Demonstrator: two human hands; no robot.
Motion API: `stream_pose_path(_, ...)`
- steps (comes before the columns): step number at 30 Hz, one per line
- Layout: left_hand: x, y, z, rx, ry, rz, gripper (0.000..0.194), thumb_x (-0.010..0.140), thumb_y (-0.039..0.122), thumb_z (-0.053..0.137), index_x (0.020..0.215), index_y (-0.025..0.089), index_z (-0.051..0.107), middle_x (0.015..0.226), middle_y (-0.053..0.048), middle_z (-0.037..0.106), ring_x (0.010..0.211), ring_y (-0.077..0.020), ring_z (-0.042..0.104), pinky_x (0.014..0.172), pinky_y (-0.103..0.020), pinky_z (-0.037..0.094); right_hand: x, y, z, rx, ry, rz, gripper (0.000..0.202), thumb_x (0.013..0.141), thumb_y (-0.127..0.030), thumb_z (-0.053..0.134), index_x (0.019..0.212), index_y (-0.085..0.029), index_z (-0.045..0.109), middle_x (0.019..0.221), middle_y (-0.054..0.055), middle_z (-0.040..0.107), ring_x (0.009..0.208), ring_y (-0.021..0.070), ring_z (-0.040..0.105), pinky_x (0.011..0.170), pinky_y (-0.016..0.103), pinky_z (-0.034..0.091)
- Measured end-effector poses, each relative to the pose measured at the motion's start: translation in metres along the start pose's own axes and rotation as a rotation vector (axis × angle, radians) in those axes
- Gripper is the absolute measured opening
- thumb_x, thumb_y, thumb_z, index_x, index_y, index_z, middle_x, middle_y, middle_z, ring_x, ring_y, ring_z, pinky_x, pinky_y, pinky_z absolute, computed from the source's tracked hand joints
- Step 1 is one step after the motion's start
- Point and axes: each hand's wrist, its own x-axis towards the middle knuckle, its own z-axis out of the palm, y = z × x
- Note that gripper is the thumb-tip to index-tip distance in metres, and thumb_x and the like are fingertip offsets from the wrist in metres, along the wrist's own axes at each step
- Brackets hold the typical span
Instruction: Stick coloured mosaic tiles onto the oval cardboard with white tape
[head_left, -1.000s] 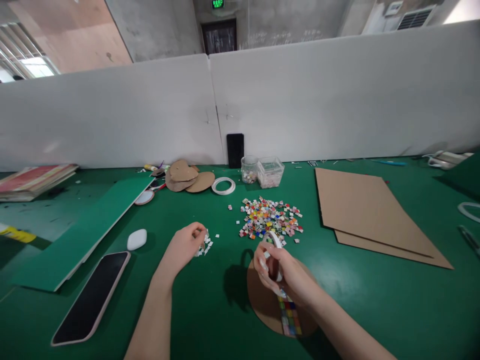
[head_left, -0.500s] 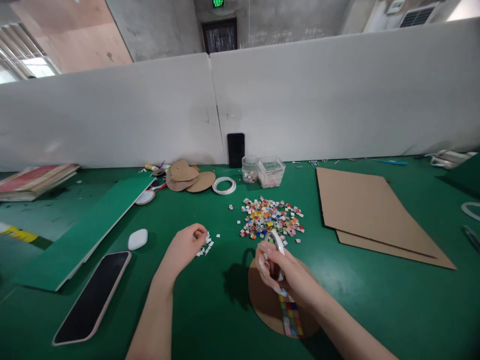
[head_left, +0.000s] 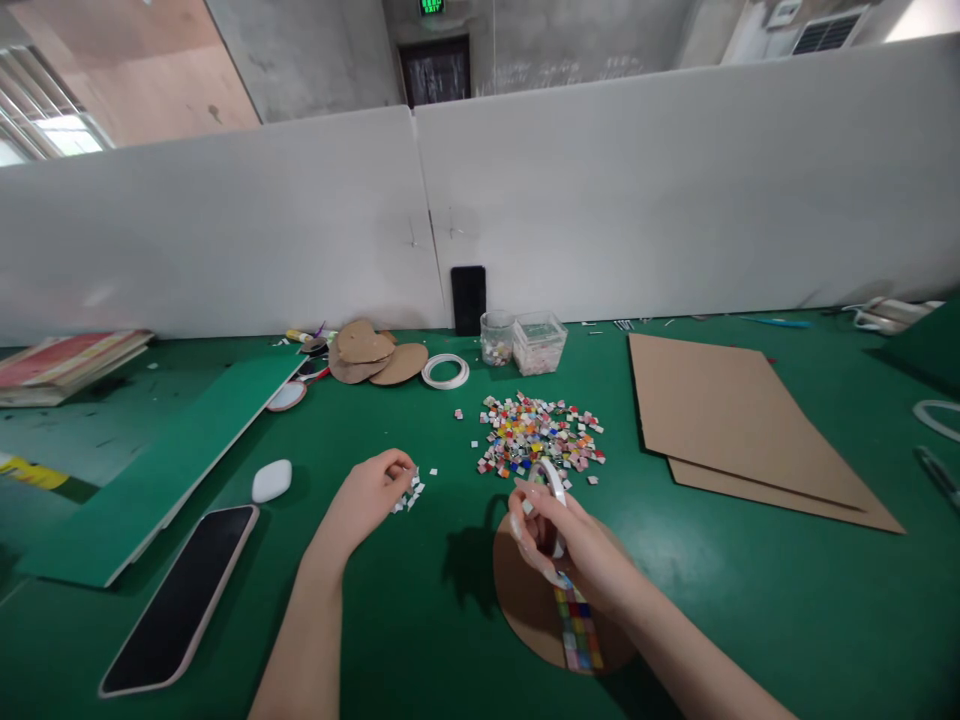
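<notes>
My left hand point(head_left: 379, 492) rests beside a small heap of white bits point(head_left: 409, 497), its thumb and fingertips pressed together; whatever lies between them is too small to name. A white ring-shaped roll point(head_left: 555, 480) is in my right hand point(head_left: 551, 530), with the fingers curled round it. Beneath that hand lies a round cardboard piece point(head_left: 521, 600) with rows of coloured square tiles point(head_left: 581, 630) on it. Just beyond is a loose pile of small multicoloured tiles point(head_left: 532, 435).
A phone point(head_left: 184, 600) and a white case point(head_left: 271, 481) lie left. Behind are cardboard discs point(head_left: 401, 364), a white coil point(head_left: 445, 371), clear containers point(head_left: 538, 345) and an upright black object point(head_left: 469, 300). Cardboard sheets point(head_left: 735, 420) lie right; a green board point(head_left: 180, 450) lies left.
The whole view has shifted slightly. Both hands hold nearly the same poses and places over the table.
</notes>
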Motion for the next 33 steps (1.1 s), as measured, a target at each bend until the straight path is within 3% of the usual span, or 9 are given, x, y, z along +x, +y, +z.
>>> stream_pose_path(20, 0.000, 0.002, -0.001, 0.010, -0.009, -0.005, 0.029, 0.079, 0.048, 0.042, 0.084, 0.022, 0.055, 0.078, -0.002, 0.065, 0.067, -0.0180, 0.060, 0.055, -0.025, 0.040, 0.000, 0.002, -0.003, 0.012, 0.035, 0.023, 0.029, 0.090, -0.035, 0.041, 0.069, -0.017, 0.051, 0.048, -0.006, 0.041, 0.037, 0.0057, 0.029, 0.036, 0.020, 0.020)
stream_pose_path(25, 0.000, 0.000, -0.001, 0.020, 0.017, -0.014, 0.029, 0.079, 0.047, 0.041, 0.084, 0.021, 0.055, 0.077, -0.002, 0.066, 0.064, -0.0175, 0.059, 0.055, -0.025, 0.040, 0.002, 0.005, -0.005, 0.047, 0.115, -0.010, 0.027, 0.088, -0.038, 0.043, 0.073, -0.017, 0.052, 0.050, -0.006, 0.042, 0.037, 0.0055, 0.029, 0.037, 0.020, 0.022)
stream_pose_path(33, 0.002, -0.008, -0.003, 0.060, 0.025, -0.045, 0.022, 0.075, 0.039, 0.045, 0.078, 0.021, 0.057, 0.078, -0.004, 0.065, 0.069, -0.0198, 0.061, 0.057, -0.025, 0.041, 0.001, 0.001, -0.004, 0.046, 0.111, 0.011, 0.029, 0.087, -0.041, 0.047, 0.068, -0.019, 0.045, 0.052, -0.006, 0.041, 0.039, 0.0055, 0.030, 0.037, 0.021, 0.020)
